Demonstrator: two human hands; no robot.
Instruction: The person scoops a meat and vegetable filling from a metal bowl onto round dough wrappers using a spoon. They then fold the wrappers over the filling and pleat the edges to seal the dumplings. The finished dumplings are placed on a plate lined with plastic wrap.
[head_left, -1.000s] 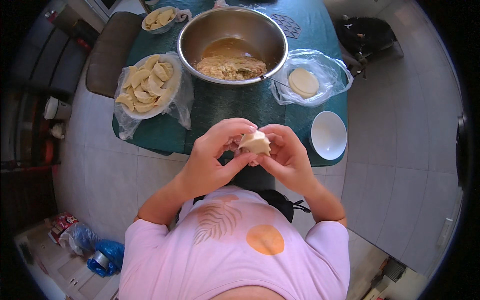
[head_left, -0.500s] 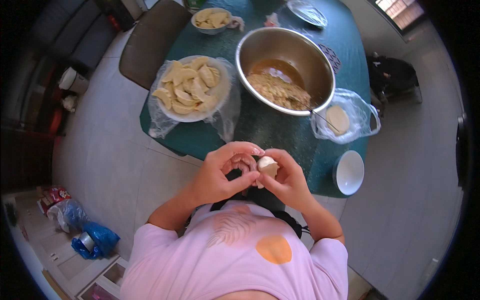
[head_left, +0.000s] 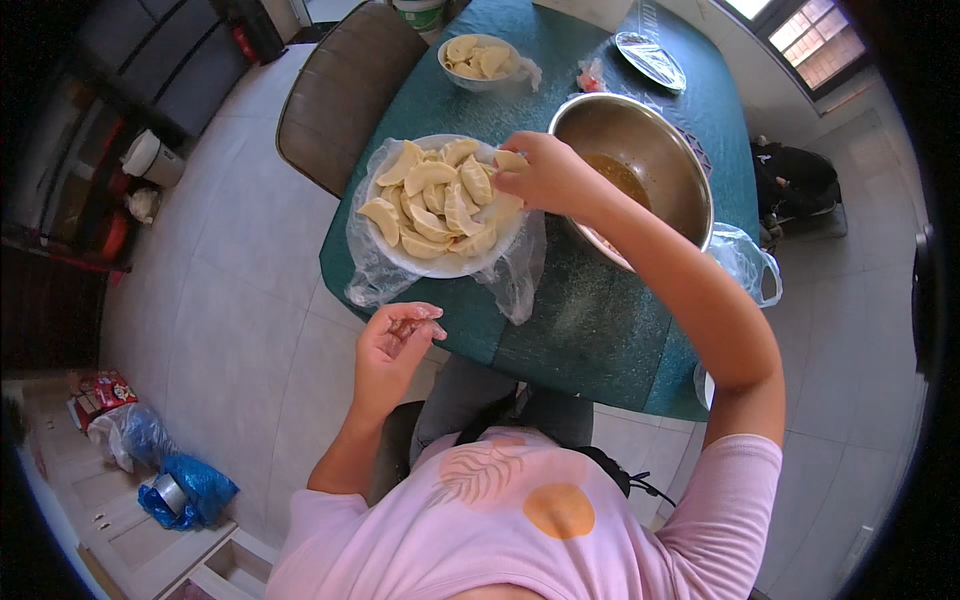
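Observation:
My right hand [head_left: 548, 175] reaches over the right side of a white plate [head_left: 462, 266] heaped with folded dumplings [head_left: 430, 205]. Its fingers are closed on a dumpling [head_left: 511, 160] at the plate's edge; they hide part of it. Low in front of the table's near edge, my left hand [head_left: 393, 345] is held up with its fingers loosely curled and apart, whitish flour on the tips. Nothing shows in it. A large steel bowl [head_left: 675, 150] of filling stands right of the plate, partly covered by my right forearm.
Crumpled clear plastic [head_left: 515, 285] lies under the plate. A smaller bowl [head_left: 482, 84] of dumplings stands farther back, and a covered dish [head_left: 650, 60] at the far right. A clear plastic bag [head_left: 742, 265] and a white bowl [head_left: 705, 386] sit beyond my right arm. A chair [head_left: 340, 95] stands at the left.
Both hands were together before my body around a piece of dough. My right hand has moved forward to the plate with the dumpling; my left has drawn apart to the left, without it.

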